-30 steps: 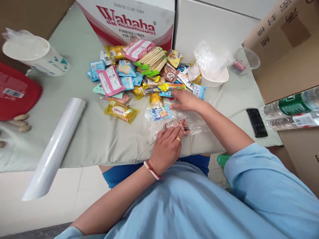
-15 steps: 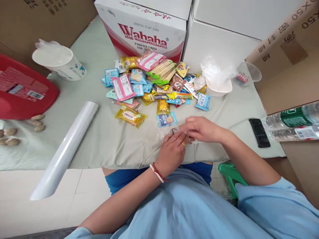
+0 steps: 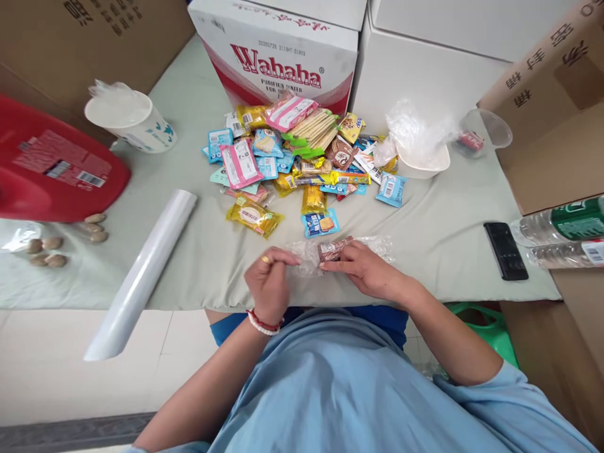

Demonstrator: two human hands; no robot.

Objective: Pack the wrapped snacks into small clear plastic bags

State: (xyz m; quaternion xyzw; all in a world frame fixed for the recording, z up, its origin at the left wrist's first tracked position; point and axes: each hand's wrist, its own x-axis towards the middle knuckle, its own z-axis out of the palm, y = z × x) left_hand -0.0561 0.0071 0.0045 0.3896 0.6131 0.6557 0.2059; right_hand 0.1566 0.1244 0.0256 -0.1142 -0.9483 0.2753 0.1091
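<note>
A brown wrapped snack (image 3: 334, 249) lies on clear plastic film (image 3: 309, 259) close to the table's front edge. My right hand (image 3: 363, 267) holds the snack down, its fingers closed over the right part. More of the film sticks out to the right beyond those fingers. To the left, my left hand (image 3: 270, 280) pinches the film's left end between thumb and fingers. Just behind the snack is a small blue packet (image 3: 321, 223), touched by neither hand. A yellow packet (image 3: 255, 216) rests farther left.
A heap of wrapped snacks (image 3: 287, 157) lies before the Wahaba carton (image 3: 283, 60). Left are a white roll (image 3: 146, 270), a paper cup (image 3: 153, 129) and a red container (image 3: 66, 170). Right are a white bowl (image 3: 427, 165), a phone (image 3: 506, 250) and bottles (image 3: 566, 223).
My left hand has moved left, away from my right hand, and now pinches the film's left end. My right hand has come down onto the brown snack. The view has shifted slightly.
</note>
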